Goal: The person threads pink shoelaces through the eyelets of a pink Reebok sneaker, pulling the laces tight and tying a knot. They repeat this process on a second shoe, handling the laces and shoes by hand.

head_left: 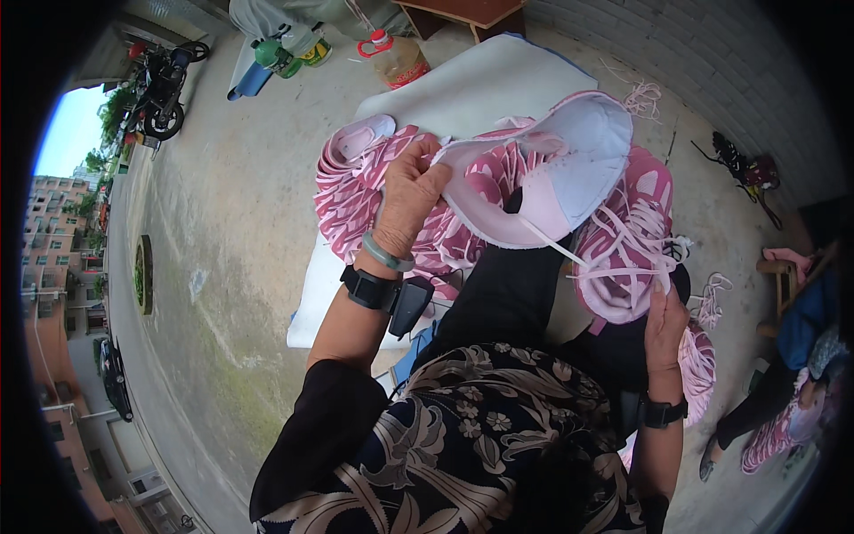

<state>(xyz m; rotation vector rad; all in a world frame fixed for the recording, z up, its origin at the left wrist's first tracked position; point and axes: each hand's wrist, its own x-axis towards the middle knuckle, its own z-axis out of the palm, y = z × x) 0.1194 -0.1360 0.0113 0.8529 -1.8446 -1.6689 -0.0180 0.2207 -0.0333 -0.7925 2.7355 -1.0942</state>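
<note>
My left hand (412,198) pinches the edge of a pink shoe upper (476,214), which is spread so that its white and pale pink lining faces up. To its right, a second shoe upper (627,240) in pink and white hangs over my knee, with loose pale laces crossed over its front. My right hand (665,327) is closed at the lower edge of that one, its fingertips pressed on the upper and its lace ends. Below my left hand lies a pile of nested pink-and-white shoe uppers (356,205), partly hidden by the held one.
A pale sheet (471,84) lies under the pile. Beyond it stand a large oil jug (391,60) with a red cap and a green bottle (276,58). Loose laces (642,100) lie on the concrete. At right another person (756,405) sits beside more uppers (772,436).
</note>
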